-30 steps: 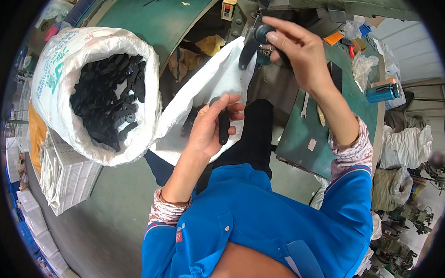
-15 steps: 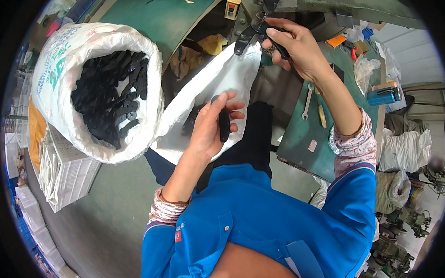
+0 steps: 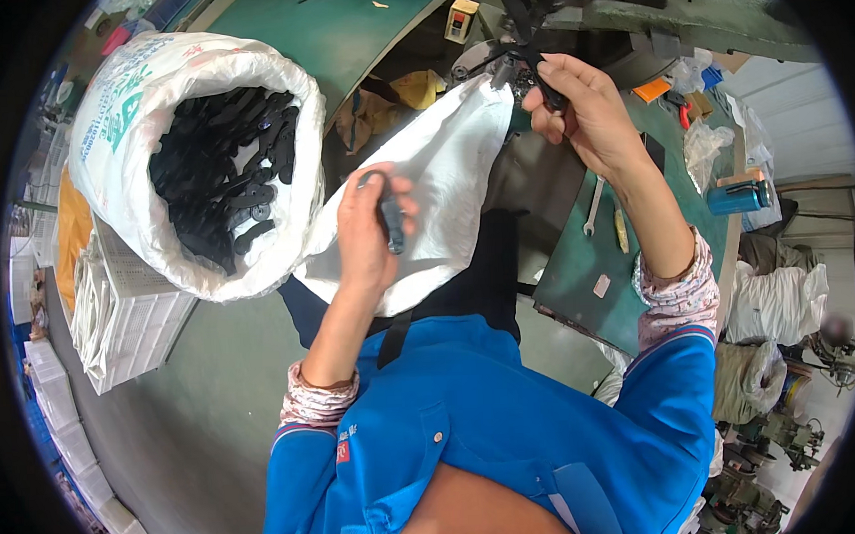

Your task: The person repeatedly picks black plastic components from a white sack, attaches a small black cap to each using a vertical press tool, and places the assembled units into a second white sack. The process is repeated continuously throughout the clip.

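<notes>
Over the white cloth [image 3: 444,186] my left hand [image 3: 362,233] is closed around a flat, elongated black part [image 3: 391,221]. My right hand [image 3: 587,111], raised at the upper right, grips a black lever-like piece [image 3: 551,93] at the dark machine head [image 3: 532,19]; the fingers partly hide it. Just beside those fingers, the cloth's tip reaches the machine's metal parts. To the left stands a big white woven sack [image 3: 113,174], its mouth turned toward me, holding many black elongated parts [image 3: 212,171] and a few round ones.
Right of my knees is a green bench [image 3: 569,281] with a wrench [image 3: 593,205], a yellowish-handled tool [image 3: 621,230] and a blue bottle [image 3: 738,196]. A white plastic crate [image 3: 137,319] stands below the sack. Behind, a small yellow box [image 3: 461,19] sits near the green table [image 3: 297,46].
My left hand has moved left and slightly up with the black part. My right hand has shifted a little right and down, and the black piece beside it has changed its angle.
</notes>
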Tool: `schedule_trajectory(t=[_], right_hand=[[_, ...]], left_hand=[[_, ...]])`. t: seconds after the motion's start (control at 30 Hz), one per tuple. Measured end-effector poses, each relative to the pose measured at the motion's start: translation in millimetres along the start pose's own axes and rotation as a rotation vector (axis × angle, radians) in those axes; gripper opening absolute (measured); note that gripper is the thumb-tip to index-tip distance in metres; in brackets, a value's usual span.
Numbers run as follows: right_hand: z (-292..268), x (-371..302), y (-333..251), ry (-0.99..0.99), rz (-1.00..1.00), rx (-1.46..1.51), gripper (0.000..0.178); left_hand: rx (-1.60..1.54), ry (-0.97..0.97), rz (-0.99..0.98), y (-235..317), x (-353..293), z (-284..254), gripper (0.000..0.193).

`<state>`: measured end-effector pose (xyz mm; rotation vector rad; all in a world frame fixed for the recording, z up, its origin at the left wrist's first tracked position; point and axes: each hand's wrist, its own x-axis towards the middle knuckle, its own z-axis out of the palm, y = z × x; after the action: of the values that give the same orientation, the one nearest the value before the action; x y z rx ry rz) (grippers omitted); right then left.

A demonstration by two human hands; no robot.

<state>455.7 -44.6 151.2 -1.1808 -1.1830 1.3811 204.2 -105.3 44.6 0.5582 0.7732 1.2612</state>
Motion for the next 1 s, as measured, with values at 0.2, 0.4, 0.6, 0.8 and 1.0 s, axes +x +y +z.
schedule_trajectory(t=[0.2,0.4,0.6,0.8,1.0], right_hand=[[10.2,-18.3,19.2,-0.102,-0.148,-0.486,0.042],[25.3,-70.7,141.4,0.300,-0.223,-1.093,0.064],[77.5,-106.7,228.2,0.171,0.065,-0.646,0.036],[64.3,-135.7,196.4,0.238,0.225,-0.411,0.037],[65.4,-153.2,166.2,0.122,0.289,-0.307,0.039]], left_hand=[[1.209,0.178,0.454,17.5,18.4,-57.1,0.039],[1.985,-0.133,0.196,10.7,44.5,-94.9,0.031],[2.129,-0.158,0.325,38.2,134.2,-73.2,0.014],[2.181,-0.084,0.540,89.5,217.9,-42.4,0.015],[2.027,-0.011,0.670,126.0,223.9,5.1,0.021]])
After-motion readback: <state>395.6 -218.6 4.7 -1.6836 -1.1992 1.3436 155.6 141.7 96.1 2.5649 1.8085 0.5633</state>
